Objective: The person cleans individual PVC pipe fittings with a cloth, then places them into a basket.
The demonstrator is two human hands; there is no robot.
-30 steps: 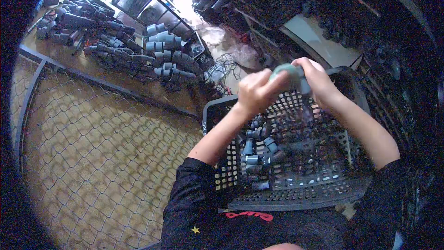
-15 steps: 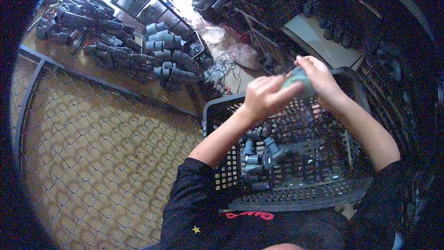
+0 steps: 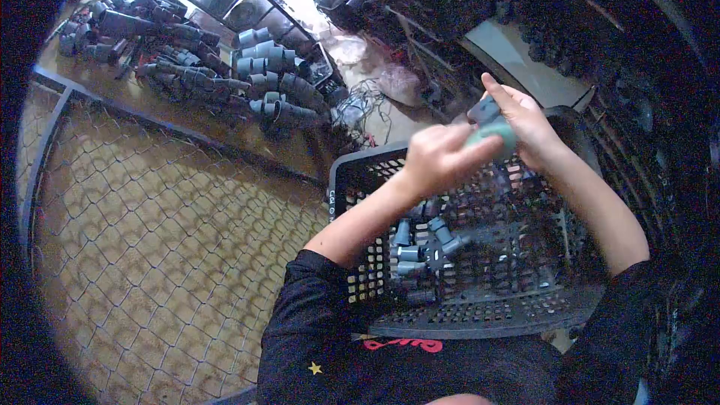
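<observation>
Gripping one grey pipe fitting (image 3: pixel 491 127) between closed left hand (image 3: pixel 439 156) and right hand (image 3: pixel 525 124), raised above the black crate (image 3: pixel 480 322) for joining, it seems.

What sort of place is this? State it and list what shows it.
Probably a small workshop or storeroom for plastic pipe fittings. Grey fittings lie heaped on a bench, more lie in the black crate, and both hands, left hand and right hand, hold one fitting.

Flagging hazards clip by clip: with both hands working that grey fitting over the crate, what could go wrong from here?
The grey fitting is pinched between the left hand and right hand above the black crate; a slip would likely drop it among the loose fittings there. The image is blurred at the hands, so the grip may be less secure than it looks.
</observation>
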